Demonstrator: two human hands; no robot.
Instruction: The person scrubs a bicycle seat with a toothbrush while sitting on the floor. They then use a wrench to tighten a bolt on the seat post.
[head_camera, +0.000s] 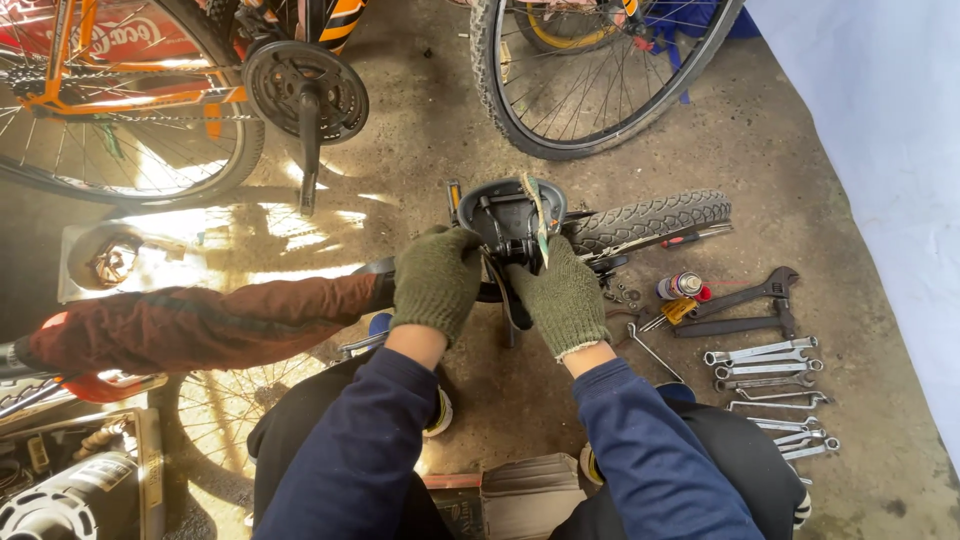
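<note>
An upturned black bicycle saddle (505, 205) sits in front of me, its underside and rails facing up. My left hand (435, 283), in a green knit glove, grips the saddle's left side. My right hand (560, 295), gloved the same way, holds a thin green-handled tool (538, 215) that stands up against the saddle's underside. A black knobbly tyre (650, 218) lies just behind and right of the saddle. My dark blue sleeves reach up from the bottom of the view.
Several wrenches (765, 365), an adjustable spanner (745, 298), a small spray can (680, 285) and a screwdriver lie on the concrete at right. An orange bicycle with crankset (305, 90) stands at back left, another wheel (600, 70) at back centre. A dark red padded bar (200, 322) crosses at left.
</note>
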